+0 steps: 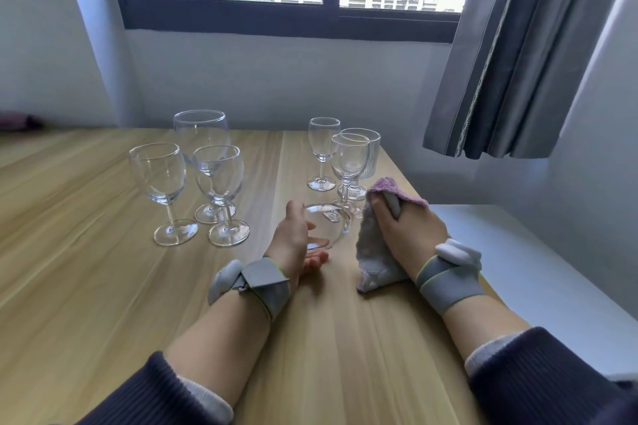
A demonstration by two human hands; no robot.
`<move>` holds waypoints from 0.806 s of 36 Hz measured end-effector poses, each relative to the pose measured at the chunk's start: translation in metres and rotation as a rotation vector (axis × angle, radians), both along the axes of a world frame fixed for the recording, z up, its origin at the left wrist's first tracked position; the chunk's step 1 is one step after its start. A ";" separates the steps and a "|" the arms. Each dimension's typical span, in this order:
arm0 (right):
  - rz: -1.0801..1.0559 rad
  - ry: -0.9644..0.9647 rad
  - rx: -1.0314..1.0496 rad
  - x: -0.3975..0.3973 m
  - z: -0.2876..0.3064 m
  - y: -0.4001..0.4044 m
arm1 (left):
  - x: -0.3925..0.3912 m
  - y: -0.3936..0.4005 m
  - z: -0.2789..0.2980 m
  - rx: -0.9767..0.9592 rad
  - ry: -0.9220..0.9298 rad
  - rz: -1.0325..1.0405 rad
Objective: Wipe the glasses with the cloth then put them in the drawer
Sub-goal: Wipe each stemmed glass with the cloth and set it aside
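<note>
Fingers (312,257) of the left hand (293,241) curl around a clear glass (328,224) lying tilted just above the desk (103,286). To its right, the right hand (407,235) grips a lilac cloth (374,252), fingers wrapped in its folds, beside the glass. Six stemmed glasses stand behind: three left (165,179), three right (345,162).

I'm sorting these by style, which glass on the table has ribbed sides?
The ribbed glass at the far right of the table, behind the stemmed glass near the purple cloth. Its wall shows vertical ridges; the others are smooth.
</note>
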State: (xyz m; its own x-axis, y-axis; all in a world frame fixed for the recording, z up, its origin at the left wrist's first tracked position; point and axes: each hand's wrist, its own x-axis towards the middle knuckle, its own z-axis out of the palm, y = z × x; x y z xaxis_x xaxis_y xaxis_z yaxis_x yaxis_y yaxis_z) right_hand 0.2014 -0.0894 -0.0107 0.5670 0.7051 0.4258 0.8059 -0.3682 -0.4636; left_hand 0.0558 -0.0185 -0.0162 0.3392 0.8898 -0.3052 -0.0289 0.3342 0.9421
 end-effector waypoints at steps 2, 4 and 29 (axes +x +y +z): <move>0.034 -0.037 0.001 0.000 -0.001 0.001 | -0.001 0.000 0.000 0.029 0.041 0.009; 0.076 -0.071 -0.012 0.001 -0.002 0.002 | -0.002 0.002 0.001 0.083 0.091 0.027; 0.368 0.480 -0.027 -0.007 -0.008 0.014 | -0.032 0.017 0.017 1.032 0.217 0.144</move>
State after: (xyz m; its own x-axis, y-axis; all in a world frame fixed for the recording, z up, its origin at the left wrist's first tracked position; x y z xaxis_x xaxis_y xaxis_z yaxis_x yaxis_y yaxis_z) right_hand 0.1941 -0.0753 -0.0185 0.4078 0.8986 0.1618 0.5854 -0.1213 -0.8016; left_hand 0.0236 -0.0018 0.0011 0.2387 0.7801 0.5783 0.1981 -0.6221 0.7574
